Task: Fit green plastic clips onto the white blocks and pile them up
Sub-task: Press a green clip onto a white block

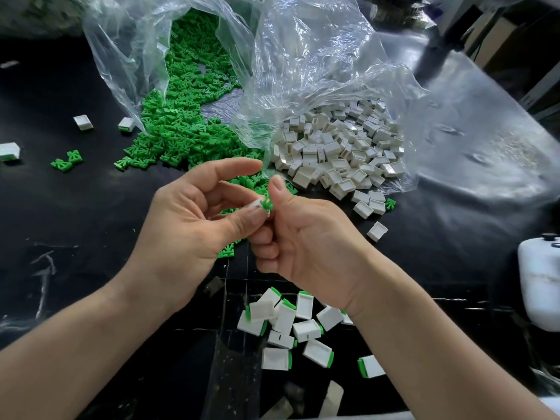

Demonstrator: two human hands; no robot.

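Head view: your left hand (194,219) pinches the white block (255,204); your right hand (309,244) pinches the green clip (267,204) at its 3 o'clock end. Push toward 9 o'clock.

green clip (267,205) in my right hand (309,237) meets white block (254,204) in left hand (188,219) | fitted pile (288,325) near me | loose clips (181,116), loose blocks (339,147) heaped beyond

Assembly workshop: bulk bags of green clips (181,116), white blocks (339,147), black workbench (75,207)
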